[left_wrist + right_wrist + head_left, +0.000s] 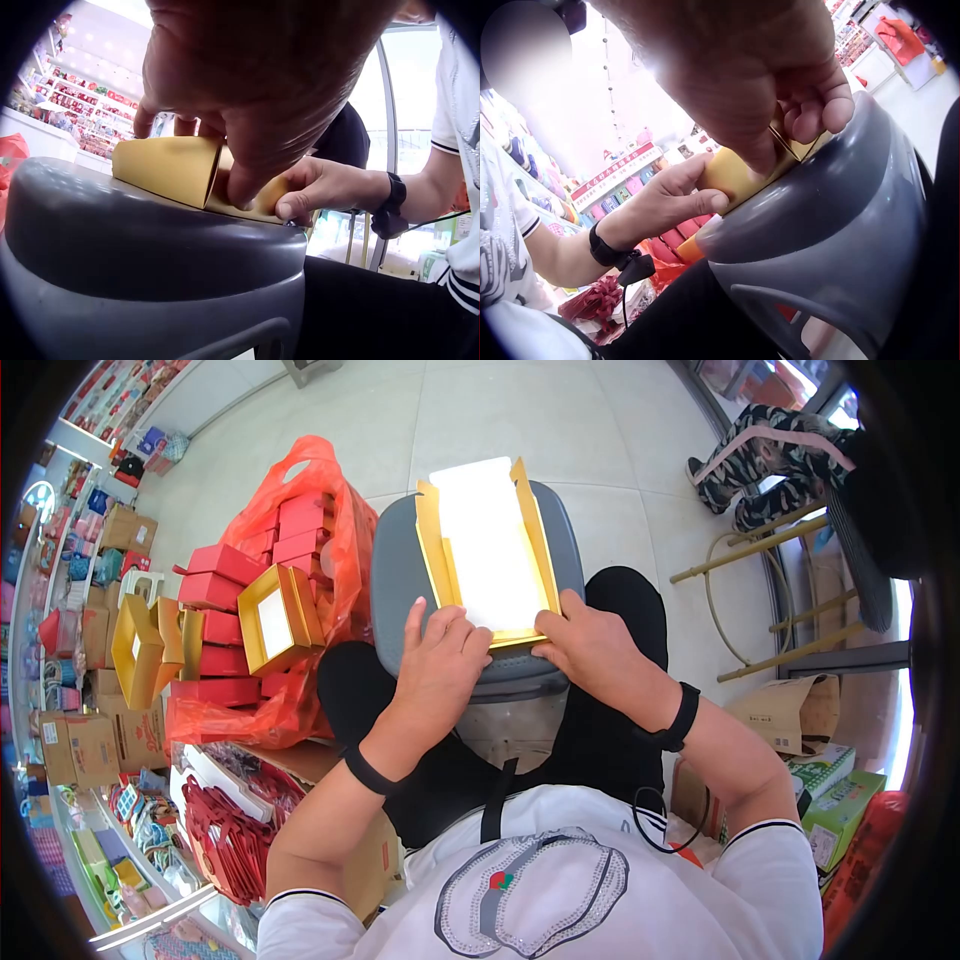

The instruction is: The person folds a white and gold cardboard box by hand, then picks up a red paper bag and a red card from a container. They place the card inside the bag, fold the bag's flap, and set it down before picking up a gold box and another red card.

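Observation:
A partly folded gold cardboard box (pixel 489 555) with a glaring white inside lies on a grey plastic stool (pixel 400 560), its side walls leaning up. My left hand (pixel 441 663) is at the near left corner, thumb on the outer face of the near wall and fingers over its top. At the near right corner, my right hand (pixel 594 647) pinches the wall between thumb and fingers. From low down, the left wrist view shows the box's gold side (pixel 166 169) standing on the seat. The same near wall (pixel 739 180) appears between both hands in the right wrist view.
To the left, a red plastic bag (pixel 345 510) holds several red boxes (pixel 222 575). Two gold box parts (pixel 278 620) rest on them. Brown cartons (pixel 85 745) and stocked shelves stand farther left. A gold-legged stool (pixel 760 550) and a seated person's legs (pixel 765 455) are at the right.

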The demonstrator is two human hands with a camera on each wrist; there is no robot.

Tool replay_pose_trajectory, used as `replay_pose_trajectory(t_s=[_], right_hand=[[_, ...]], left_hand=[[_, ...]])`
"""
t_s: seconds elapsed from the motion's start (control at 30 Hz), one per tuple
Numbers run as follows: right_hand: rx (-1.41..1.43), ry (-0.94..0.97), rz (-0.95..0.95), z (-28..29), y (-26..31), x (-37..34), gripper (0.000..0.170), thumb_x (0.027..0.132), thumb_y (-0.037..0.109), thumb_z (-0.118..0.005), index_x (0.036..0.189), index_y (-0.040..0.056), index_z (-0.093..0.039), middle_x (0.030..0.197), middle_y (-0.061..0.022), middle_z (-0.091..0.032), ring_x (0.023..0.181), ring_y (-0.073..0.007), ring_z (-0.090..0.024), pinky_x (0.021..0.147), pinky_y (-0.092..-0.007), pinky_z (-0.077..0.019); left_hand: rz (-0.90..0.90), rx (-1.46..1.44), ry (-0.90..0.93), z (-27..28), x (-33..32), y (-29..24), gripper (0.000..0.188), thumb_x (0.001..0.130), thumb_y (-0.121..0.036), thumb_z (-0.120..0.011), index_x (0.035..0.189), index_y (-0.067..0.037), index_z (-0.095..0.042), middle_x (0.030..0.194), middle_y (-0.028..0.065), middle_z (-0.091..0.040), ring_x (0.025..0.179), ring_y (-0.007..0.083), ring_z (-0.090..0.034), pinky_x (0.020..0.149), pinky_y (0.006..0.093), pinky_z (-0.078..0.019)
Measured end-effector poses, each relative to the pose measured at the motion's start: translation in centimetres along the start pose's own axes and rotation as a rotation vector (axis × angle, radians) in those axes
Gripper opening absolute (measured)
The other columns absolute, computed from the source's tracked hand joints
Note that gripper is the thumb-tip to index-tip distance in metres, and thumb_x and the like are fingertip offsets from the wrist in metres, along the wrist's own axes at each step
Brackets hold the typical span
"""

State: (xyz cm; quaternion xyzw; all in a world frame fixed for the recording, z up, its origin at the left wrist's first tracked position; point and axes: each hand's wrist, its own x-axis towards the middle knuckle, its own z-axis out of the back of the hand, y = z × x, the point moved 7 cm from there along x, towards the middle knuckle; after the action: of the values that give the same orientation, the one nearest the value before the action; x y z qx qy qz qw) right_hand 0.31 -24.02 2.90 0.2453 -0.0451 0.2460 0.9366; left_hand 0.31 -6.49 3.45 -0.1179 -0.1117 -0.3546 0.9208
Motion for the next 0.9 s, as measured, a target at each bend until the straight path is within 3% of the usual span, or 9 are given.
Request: replay_pose_trajectory(t_s=[0.53,0.63,0.7,0.83,0.87,0.9], right_hand=[[-0.013,0.079,-0.016,-0.5,-0.3,0.7,0.026,0.091,0.019,-0.079,0.096,0.002,-0.061,0.088,-0.0195,-0.064,0.072,-0.0393,-0.07,0.062,-0.0467,-0.0556],[-0.017,0.094,-0.04,-0.9,-0.2,0.5,0.028,0.091,0.02,-0.08,0.1,0.003,-0.06,0.088,-0.0189,-0.065,0.074,-0.0402,-0.07,0.064,-0.0476,-0.0564],[0.002,0.087,-0.025,-1.1,0.8,0.0,0.028,0.092,0.021,-0.079,0.1,0.0008,-0.061,0.087,-0.0201,-0.066,0.071,-0.0393,-0.071,0.063,-0.0467,-0.0576],[0.134,0.209,-0.091,-2.1,3.9,-0.9,0.035,0.096,0.023,-0.074,0.117,0.0011,-0.057,0.096,-0.0237,-0.069,0.078,-0.044,-0.072,0.068,-0.0515,-0.059],[0.196,0.243,-0.071,-2.7,4.8,-1.1,0.045,0.097,0.024,-0.072,0.13,0.0001,-0.054,0.1,-0.0248,-0.069,0.083,-0.0467,-0.072,0.072,-0.0536,-0.0594],[0.246,0.28,-0.023,-3.3,6.0,-1.3,0.048,0.097,0.024,-0.072,0.134,-0.0003,-0.052,0.1,-0.0244,-0.069,0.084,-0.0469,-0.072,0.074,-0.0532,-0.0596]], left_hand=[[-0.011,-0.026,0.297,-1.1,1.4,0.8,0.025,0.089,-0.013,-0.078,0.105,-0.005,-0.06,0.098,0.0131,-0.067,0.111,0.0351,-0.061,0.114,0.0569,-0.0378],[-0.011,-0.086,0.34,-0.4,1.5,0.8,0.026,0.091,-0.017,-0.079,0.107,-0.003,-0.064,0.103,0.016,-0.068,0.114,0.0363,-0.061,0.112,0.0553,-0.0386],[0.01,-0.128,0.261,1.8,1.7,0.6,0.032,0.092,-0.024,-0.08,0.11,-0.002,-0.066,0.108,0.0178,-0.068,0.116,0.037,-0.061,0.111,0.0544,-0.0396],[0.001,-0.05,-0.038,4.5,3.1,0.6,0.047,0.092,-0.038,-0.079,0.116,0.001,-0.069,0.117,0.0202,-0.069,0.12,0.0384,-0.061,0.109,0.0521,-0.0421],[0.038,-0.097,0.04,3.7,3.3,0.5,0.046,0.092,-0.038,-0.079,0.115,0.001,-0.069,0.116,0.0199,-0.069,0.12,0.0383,-0.061,0.108,0.0515,-0.0428],[0.073,-0.144,0.114,2.8,3.7,0.3,0.046,0.093,-0.038,-0.078,0.115,0.002,-0.069,0.116,0.0196,-0.069,0.119,0.0382,-0.062,0.107,0.0509,-0.0435]])
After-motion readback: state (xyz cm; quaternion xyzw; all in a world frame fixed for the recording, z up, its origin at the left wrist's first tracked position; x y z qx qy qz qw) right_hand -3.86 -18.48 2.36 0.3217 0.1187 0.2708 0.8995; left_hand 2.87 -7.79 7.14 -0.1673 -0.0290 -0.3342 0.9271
